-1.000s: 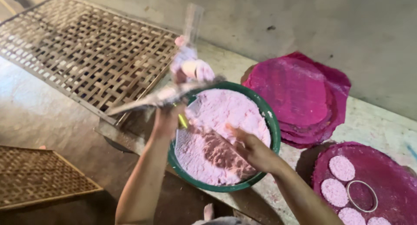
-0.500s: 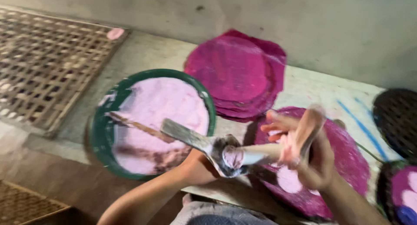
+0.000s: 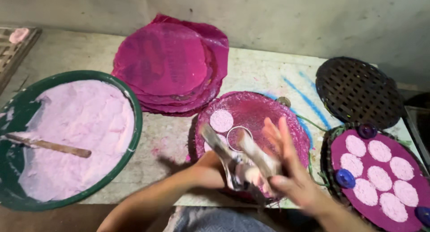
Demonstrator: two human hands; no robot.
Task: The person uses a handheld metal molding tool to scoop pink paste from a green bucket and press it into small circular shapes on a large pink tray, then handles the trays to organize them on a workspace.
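Two hands met low over the magenta mat (image 3: 264, 113) at the table's (image 3: 264, 73) near edge. The left hand (image 3: 210, 171) had its grip pressed around a metal spoon (image 3: 217, 147), while the right hand (image 3: 286, 169), blurred, had its fingers spread beside it. A metal ring (image 3: 239, 135) and a pale pink disc (image 3: 221, 121) lay on the mat. Far left sat a green basin (image 3: 134, 124) of pink paste holding a wooden stick (image 3: 49, 146).

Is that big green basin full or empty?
Mostly full: the green basin holds pale pink paste, with a wooden stick lying in it.
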